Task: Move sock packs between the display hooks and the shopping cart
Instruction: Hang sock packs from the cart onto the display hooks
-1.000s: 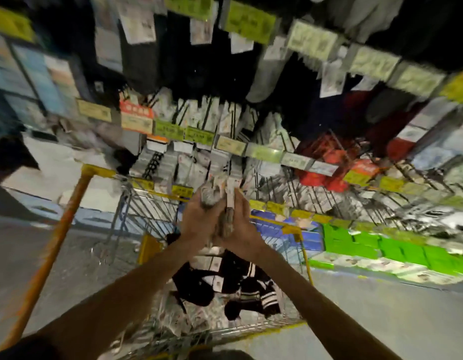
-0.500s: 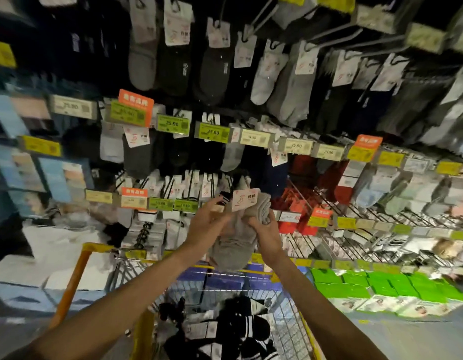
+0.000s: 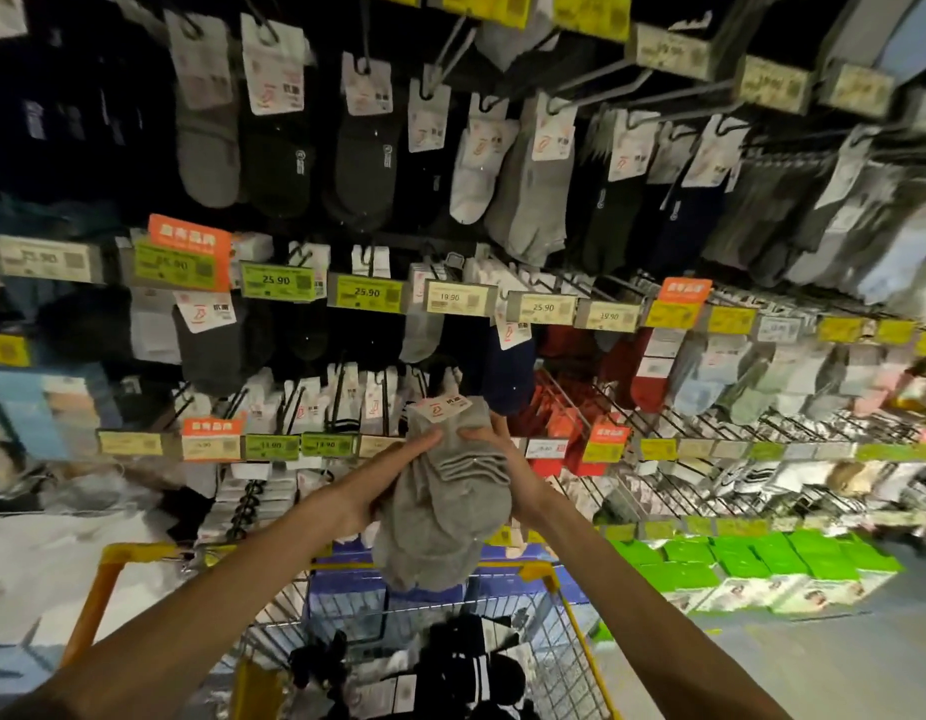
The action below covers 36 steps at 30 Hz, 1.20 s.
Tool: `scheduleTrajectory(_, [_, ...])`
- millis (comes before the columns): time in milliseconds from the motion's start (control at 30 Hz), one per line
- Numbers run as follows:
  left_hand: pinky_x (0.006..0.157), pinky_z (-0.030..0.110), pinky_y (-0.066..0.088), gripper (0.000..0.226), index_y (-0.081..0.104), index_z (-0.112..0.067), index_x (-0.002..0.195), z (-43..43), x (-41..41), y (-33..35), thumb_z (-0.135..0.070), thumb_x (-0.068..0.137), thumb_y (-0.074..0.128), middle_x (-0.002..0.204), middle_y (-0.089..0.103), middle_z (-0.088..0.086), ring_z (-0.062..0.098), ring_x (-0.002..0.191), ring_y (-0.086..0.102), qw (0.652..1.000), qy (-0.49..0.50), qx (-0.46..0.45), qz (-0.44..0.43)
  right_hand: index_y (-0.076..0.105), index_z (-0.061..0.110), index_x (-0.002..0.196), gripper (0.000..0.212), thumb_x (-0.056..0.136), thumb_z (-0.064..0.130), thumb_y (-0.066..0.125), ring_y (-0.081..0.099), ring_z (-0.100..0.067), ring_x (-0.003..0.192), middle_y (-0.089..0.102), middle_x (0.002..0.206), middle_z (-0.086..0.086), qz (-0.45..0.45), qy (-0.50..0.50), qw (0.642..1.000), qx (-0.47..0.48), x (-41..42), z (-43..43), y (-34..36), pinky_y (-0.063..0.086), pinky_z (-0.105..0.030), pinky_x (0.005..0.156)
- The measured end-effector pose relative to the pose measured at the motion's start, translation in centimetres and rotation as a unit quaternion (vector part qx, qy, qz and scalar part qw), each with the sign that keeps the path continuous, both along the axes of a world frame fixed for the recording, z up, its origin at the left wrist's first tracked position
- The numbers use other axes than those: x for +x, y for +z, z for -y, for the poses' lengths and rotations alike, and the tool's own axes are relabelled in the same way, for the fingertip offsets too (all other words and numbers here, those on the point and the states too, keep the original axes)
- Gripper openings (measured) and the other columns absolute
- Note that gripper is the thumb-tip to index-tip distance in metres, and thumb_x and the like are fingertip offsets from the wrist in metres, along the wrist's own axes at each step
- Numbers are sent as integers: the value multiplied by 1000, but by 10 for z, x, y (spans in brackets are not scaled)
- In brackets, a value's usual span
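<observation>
The sock pack, judged light and floppy, is clamped near its top by the left hand and right hand, though its stiffer card is better gripped.

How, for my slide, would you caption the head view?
Left hand and right hand grip a grey sock pack before the display hooks, above the shopping cart.

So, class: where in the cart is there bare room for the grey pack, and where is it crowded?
Bare wire seems to show at the cart's far end, between yellow rim and black packs, and along its right wall. The near middle is crowded. Left hand and right hand grip the grey pack.
</observation>
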<state>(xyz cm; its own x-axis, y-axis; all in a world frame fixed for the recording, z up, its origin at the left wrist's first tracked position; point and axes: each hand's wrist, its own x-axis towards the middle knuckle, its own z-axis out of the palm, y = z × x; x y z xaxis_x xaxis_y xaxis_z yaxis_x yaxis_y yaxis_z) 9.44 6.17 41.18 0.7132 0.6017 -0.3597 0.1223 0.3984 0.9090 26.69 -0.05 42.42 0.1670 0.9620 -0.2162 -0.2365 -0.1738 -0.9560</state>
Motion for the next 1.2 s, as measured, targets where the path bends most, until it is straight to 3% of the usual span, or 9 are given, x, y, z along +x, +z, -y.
scheduleTrajectory(133, [93,37,53,64,64,-21,126,-20,12,-2,-62,77,70,113,73,4,22,105,70,999,30,4,-25,34,26,144,69,87,41,68,57,-19,119,48,141,-6,132,45,990,-25,24,-22,0,52,-29,89])
scheduleTrajectory(267, [95,37,52,53,70,-26,114,-30,30,10,-66,80,65,108,75,1,19,99,72,998,52,-8,-43,38,25,140,70,85,67,50,54,-12,115,52,134,1,158,55,985,-34,32,-47,12,42,-26,91])
scheduleTrajectory(433, [106,42,46,73,67,-27,123,-45,47,12,-76,69,69,117,72,1,21,110,68,994,81,-13,-78,67,5,98,23,92,27,64,71,-17,74,74,84,-8,52,56,995,-67,52,-87,6,56,-26,63])
scheduleTrajectory(533, [104,44,47,79,67,-27,123,-59,53,3,-77,62,74,120,71,3,24,111,67,985,140,-23,-97,63,-5,106,21,90,9,66,68,-32,89,68,106,-25,-23,-4,996,-91,62,-107,-24,59,-39,80])
scheduleTrajectory(700, [102,50,49,104,40,-33,145,-96,46,-62,-81,59,73,128,66,4,28,112,66,965,230,-42,-118,61,7,99,17,85,1,69,64,-32,90,64,104,-22,-93,-51,993,-49,56,-119,-40,54,-42,87])
scheduleTrajectory(833, [94,43,53,64,65,-20,126,-69,55,-35,-69,87,52,117,71,10,30,106,68,960,260,-82,-67,54,10,90,22,92,-12,49,57,-24,78,59,89,-10,-121,-156,980,-27,37,-120,-42,53,-21,57])
scheduleTrajectory(1000, [52,20,52,49,67,1,109,-72,56,-33,-43,94,51,78,74,15,19,62,72,962,256,-76,-49,52,18,105,29,91,-8,55,59,-28,91,58,108,-13,-170,-200,965,1,37,-126,-34,54,-37,76])
scheduleTrajectory(1100, [77,34,59,60,66,-6,121,-89,54,-23,-52,82,68,104,73,19,29,87,73,953,293,-31,-65,47,11,129,45,90,-10,54,61,-35,100,61,120,-20,-208,-189,960,-10,51,-121,-21,53,-44,80])
scheduleTrajectory(1200, [97,41,50,77,61,-10,121,-100,53,-20,-56,63,82,114,69,15,31,105,66,946,312,16,-89,47,15,127,42,91,-7,52,62,-34,91,61,111,-20,-184,-164,968,-40,57,-119,-11,54,-42,72])
